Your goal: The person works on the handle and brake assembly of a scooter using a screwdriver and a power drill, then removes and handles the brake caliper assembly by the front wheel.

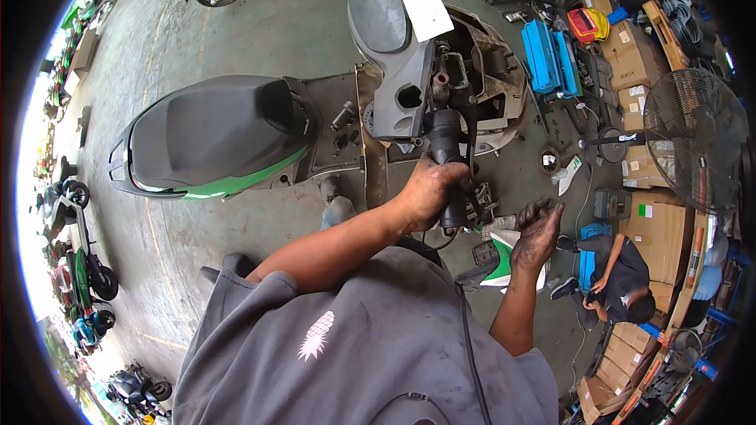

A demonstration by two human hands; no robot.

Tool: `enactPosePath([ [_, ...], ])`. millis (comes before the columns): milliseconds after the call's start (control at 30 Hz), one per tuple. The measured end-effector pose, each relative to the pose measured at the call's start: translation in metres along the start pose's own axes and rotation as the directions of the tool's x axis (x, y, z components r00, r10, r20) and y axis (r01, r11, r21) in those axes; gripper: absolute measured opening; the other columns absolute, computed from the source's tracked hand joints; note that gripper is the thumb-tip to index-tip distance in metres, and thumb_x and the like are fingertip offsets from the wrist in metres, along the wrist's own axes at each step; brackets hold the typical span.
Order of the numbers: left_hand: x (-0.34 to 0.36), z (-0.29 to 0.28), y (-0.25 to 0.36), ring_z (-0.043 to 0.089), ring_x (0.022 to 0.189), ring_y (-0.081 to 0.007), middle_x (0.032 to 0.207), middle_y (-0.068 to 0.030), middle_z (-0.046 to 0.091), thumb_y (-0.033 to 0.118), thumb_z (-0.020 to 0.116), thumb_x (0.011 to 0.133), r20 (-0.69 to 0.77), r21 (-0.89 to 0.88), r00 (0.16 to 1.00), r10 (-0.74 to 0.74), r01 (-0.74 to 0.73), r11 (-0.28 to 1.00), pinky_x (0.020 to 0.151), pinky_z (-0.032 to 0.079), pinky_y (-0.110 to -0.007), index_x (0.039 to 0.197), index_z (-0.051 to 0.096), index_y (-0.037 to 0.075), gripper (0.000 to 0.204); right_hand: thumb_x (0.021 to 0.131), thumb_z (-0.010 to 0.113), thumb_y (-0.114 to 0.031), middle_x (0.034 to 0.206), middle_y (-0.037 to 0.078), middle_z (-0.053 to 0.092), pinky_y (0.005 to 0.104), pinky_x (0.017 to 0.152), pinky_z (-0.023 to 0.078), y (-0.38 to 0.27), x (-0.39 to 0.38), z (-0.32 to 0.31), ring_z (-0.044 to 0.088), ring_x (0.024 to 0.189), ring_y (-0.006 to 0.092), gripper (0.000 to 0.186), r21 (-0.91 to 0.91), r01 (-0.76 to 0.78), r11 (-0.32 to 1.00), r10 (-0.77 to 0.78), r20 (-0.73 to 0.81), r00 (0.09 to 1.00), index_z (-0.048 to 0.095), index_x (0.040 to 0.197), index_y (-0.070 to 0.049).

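Observation:
My left hand (431, 190) is wrapped round a black cylindrical tool (445, 135), which has a cord at its lower end; its exact kind cannot be made out. The tool stands against the handlebar area of a partly stripped scooter, beside the grey front panel (387, 98). A white sheet of paper (428, 11) lies on that panel. To the right, my right hand (539, 234) hovers with its darkened palm turned up, fingers loosely curled and nothing visible in it. Below that hand is a green and white body panel (504, 256).
The scooter's black seat (216, 130) extends left; loose parts (343, 116) lie on its footboard. A blue toolbox (542, 59), cardboard boxes (657, 228) and a standing fan (697, 142) line the right side. Another person (618, 271) sits low there. More scooters (79, 260) stand far left.

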State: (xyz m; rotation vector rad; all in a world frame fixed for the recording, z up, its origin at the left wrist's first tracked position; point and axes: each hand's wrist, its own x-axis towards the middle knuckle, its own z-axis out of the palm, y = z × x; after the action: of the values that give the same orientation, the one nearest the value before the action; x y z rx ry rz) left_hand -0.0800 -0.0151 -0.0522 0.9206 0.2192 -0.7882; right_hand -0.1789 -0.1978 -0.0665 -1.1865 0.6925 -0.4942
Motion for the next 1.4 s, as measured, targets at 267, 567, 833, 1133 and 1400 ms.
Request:
enactPosePath([
  [267,-0.014,0.006,0.010,0.055,0.068,-0.0154,0.073,-0.0069,0.055,0.014,0.059,0.071,-0.099,0.296,0.969,0.225,-0.188,0.937,0.062,0.049,-0.032,0.090,0.053,-0.001,0.025,0.093,0.042,-0.047,0.070,0.001,0.037,0.0266,0.058,0.030,0.009,-0.001,-0.003,0.036,0.062,0.0119,0.041,-0.040,0.071,0.997,-0.067,0.079,0.995,0.045,0.092,-0.007],
  [567,0.001,0.003,0.004,0.054,0.065,-0.0151,0.072,-0.0069,0.055,0.011,0.054,0.073,0.029,0.007,0.999,-0.022,0.022,1.000,0.060,0.048,-0.032,0.071,0.055,0.001,0.010,0.096,0.041,-0.041,0.067,0.001,0.035,0.0267,0.056,0.029,0.012,-0.009,0.000,0.034,0.060,0.0115,0.035,0.039,0.067,0.997,-0.070,0.067,0.995,0.045,0.087,-0.008],
  [833,-0.008,-0.012,0.004,0.053,0.068,-0.0149,0.079,-0.0079,0.055,0.018,0.062,0.074,0.009,0.373,0.986,0.166,-0.157,0.914,0.063,0.047,-0.031,0.095,0.050,-0.005,0.033,0.096,0.042,-0.040,0.073,0.002,0.039,0.0260,0.060,0.033,-0.010,0.006,0.017,0.038,0.065,0.0116,0.034,-0.114,0.246,0.963,-0.227,0.153,0.962,0.045,0.089,-0.006],
  [1133,-0.002,-0.006,0.001,0.056,0.069,-0.0152,0.076,-0.0077,0.055,0.012,0.057,0.072,0.026,0.030,0.999,0.023,-0.024,0.999,0.067,0.048,-0.032,0.090,0.054,-0.004,0.024,0.097,0.040,-0.036,0.073,0.003,0.040,0.0267,0.059,0.033,-0.016,0.011,0.041,0.038,0.064,0.0117,0.033,-0.041,0.372,0.927,-0.356,0.210,0.911,0.045,0.089,-0.004],
  [1400,-0.016,-0.015,0.009,0.054,0.065,-0.0146,0.075,-0.0063,0.055,0.014,0.057,0.072,0.022,0.205,0.996,0.088,-0.091,0.975,0.061,0.046,-0.029,0.089,0.051,0.000,0.023,0.096,0.041,-0.036,0.071,0.002,0.038,0.0268,0.058,0.031,-0.008,0.007,0.028,0.036,0.063,0.0112,0.033,-0.097,0.348,0.932,-0.330,0.164,0.930,0.044,0.087,-0.005],
])
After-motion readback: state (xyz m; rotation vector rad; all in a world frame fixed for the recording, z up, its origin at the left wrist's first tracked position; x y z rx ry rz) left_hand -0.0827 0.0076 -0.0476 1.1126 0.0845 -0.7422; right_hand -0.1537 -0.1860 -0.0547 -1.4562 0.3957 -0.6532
